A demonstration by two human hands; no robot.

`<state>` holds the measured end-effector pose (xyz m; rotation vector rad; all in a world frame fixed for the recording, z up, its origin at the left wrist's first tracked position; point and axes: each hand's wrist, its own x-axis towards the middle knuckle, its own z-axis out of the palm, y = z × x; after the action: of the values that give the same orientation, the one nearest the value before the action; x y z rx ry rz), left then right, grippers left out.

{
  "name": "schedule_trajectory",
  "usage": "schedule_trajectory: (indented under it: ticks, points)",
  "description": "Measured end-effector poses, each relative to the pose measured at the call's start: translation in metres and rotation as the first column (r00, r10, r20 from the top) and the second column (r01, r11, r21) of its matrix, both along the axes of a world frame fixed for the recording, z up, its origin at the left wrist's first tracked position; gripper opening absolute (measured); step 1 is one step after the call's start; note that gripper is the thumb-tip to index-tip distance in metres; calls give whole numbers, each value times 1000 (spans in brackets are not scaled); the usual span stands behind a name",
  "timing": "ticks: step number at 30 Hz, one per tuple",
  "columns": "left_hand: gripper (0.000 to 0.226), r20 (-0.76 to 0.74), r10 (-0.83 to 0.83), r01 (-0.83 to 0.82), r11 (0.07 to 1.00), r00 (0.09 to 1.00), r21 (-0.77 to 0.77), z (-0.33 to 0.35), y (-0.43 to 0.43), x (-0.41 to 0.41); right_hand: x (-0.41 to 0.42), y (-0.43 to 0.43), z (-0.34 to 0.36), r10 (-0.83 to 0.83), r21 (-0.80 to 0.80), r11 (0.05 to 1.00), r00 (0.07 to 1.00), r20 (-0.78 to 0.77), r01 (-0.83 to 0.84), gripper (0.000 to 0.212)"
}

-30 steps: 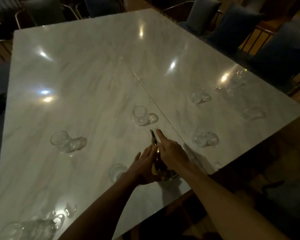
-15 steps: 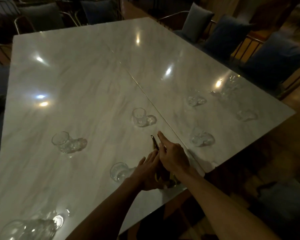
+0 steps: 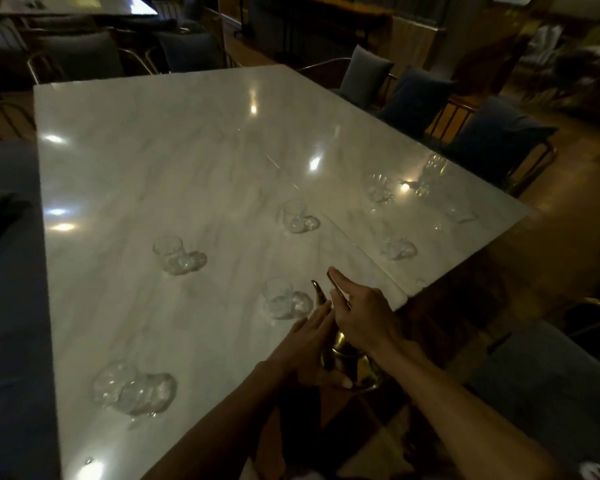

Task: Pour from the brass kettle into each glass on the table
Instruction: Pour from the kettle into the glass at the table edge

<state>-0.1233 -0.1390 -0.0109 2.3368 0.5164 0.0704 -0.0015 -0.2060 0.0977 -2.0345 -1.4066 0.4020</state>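
Note:
The brass kettle (image 3: pixel 352 367) is held at the near edge of the white marble table (image 3: pixel 174 161), its thin spout tip pointing up and away beside the nearest glass (image 3: pixel 278 297). My right hand (image 3: pixel 364 315) grips the kettle's handle from above, forefinger stretched along it. My left hand (image 3: pixel 314 344) cups the kettle's left side and base. More clear glasses stand at the left (image 3: pixel 168 252), middle (image 3: pixel 294 216) and near left (image 3: pixel 118 384), with several on the right half, among them one (image 3: pixel 395 247). Their contents cannot be made out.
Cushioned chairs (image 3: pixel 413 98) line the table's far right side and stand behind its far end. A blue-grey seat (image 3: pixel 548 386) is at my lower right and a dark bench (image 3: pixel 7 271) runs along the left. Wooden floor shows on the right.
The view has swung up and left, so the table sits lower right in frame. Both hands keep their hold; the kettle now hangs at the table's near edge, closer to the nearest glass.

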Motion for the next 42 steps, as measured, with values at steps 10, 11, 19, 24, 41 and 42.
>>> schedule_trajectory:
  ticks: [10, 11, 19, 24, 41, 42]
  points:
    - [139, 97, 195, -188, 979, 976, -80, -27, -63, -163, -143, -38, -11, 203, -57, 977, 978, -39, -205, 44]
    - [138, 107, 222, -214, 973, 969, -84, -30, -67, -176, -156, -37, -12, 237, -73, 968, 971, -39, -239, 45]
    - [126, 161, 424, -399, 902, 891, -166, -27, -83, -240, -218, -17, -2, 470, -184, 868, 883, 4, -461, 46]
    - [115, 203, 502, -471, 863, 841, -186, -18, -75, -254, -238, 6, 6, 573, -214, 810, 815, 89, -546, 47]
    - [110, 200, 646, -575, 754, 737, -317, -25, -53, -274, -278, 64, 5, 707, -378, 692, 683, 182, -616, 46]
    - [111, 197, 649, -578, 751, 735, -321, -25, -53, -273, -279, 67, 4, 712, -387, 686, 678, 182, -616, 46]
